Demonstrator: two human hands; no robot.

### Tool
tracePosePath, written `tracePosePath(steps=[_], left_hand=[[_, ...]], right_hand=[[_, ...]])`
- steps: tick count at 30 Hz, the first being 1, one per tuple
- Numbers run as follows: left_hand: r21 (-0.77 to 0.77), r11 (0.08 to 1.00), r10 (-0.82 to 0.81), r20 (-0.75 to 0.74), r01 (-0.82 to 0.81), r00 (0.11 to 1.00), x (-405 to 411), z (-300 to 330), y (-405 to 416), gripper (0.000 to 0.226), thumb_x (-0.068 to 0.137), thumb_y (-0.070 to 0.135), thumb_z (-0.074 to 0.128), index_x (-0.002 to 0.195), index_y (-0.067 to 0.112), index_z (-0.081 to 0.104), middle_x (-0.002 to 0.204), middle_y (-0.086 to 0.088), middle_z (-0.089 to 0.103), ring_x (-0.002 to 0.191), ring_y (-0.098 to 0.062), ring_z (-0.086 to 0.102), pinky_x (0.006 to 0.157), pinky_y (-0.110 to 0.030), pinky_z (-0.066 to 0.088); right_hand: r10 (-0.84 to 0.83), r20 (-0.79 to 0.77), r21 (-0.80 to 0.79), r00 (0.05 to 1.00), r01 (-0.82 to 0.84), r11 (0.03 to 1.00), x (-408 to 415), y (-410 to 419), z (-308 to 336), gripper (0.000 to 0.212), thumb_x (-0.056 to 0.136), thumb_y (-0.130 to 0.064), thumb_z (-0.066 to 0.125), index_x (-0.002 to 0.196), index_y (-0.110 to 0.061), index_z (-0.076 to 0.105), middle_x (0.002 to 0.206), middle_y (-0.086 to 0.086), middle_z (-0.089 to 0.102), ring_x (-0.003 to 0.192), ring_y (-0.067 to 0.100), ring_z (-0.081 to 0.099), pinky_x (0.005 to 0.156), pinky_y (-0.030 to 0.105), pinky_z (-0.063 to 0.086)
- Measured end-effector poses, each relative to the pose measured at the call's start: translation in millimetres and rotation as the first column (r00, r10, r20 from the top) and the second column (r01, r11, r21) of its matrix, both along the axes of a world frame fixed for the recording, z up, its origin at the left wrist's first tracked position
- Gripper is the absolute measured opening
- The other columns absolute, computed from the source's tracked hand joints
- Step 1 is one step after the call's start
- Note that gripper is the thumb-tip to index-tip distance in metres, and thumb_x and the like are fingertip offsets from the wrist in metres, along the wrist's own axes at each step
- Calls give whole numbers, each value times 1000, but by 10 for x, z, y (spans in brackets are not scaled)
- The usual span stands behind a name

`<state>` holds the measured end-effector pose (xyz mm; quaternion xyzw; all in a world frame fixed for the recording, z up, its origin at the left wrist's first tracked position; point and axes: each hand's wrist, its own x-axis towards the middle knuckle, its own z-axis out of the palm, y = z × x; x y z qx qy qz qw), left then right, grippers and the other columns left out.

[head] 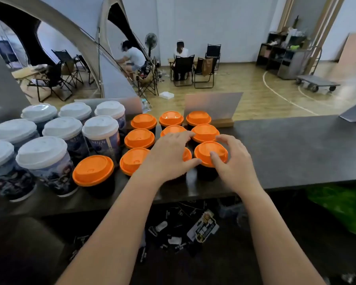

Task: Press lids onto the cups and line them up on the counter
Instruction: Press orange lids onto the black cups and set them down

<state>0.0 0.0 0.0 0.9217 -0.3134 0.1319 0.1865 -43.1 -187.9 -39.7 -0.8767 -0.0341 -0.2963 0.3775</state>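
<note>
The dark counter [286, 145] runs across the middle of the frame and carries two blocks of cups. At left centre stand the tall printed cups with white lids [100, 128], packed in rows; just right of them sit the shorter dark cups with orange lids [139, 138], also in rows, so each new cup extends the grid rightward. An angled sign panel [213, 106] on a wooden base stands behind the orange block.

Both hands work at the lower right corner of that block. The left hand [169, 156] lies over one orange-lidded cup with fingers fairly straight, its grip wide, probably steadying or pressing it. The right hand [232, 161] curls its fingers and thumb round the rim of the front-right orange lid [211, 153], a narrow grip on the lid, likely seating it or nudging the cup into line.

Under the counter edge, loose printed packets [203, 227] lie scattered.
</note>
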Motion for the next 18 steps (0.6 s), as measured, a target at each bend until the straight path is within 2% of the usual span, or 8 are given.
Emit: tracePosePath(steps=[4,8,13,18], left_hand=[[180,983,34,-64,-22,997,193,86,-176,88,75,75,62,143,22,44,140,0,54,132,-19,45,103,-37,41],[383,924,69,-158,-3,985,282,115,-325,98,67,81,64,142,20,44,139,-5,52,132,-27,40,106,-43,35],[449,894,90,-194,7,977,279,147,-451,90,67,79,66,133,21,50,128,-3,58,121,-26,47,101,-42,34],[421,907,118,-224,-13,967,208,219,-493,88,70,74,68,139,23,46,132,-1,56,123,-23,46,101,-39,35]], right_hand=[[48,-243,201,969,2,980,-55,-208,-59,67,84,-35,73,141,-24,41,139,-1,48,127,12,45,97,25,34],[167,-418,172,893,-103,980,-17,-295,-74,96,74,-44,80,150,-24,25,148,-2,41,134,10,40,103,25,34],[250,-450,157,857,-200,967,60,-302,-90,93,75,-41,81,147,-30,25,139,-10,45,125,9,46,95,21,36],[273,-413,164,869,-223,961,114,-366,-82,90,74,-44,81,145,-29,28,140,-7,47,123,9,47,91,19,40]])
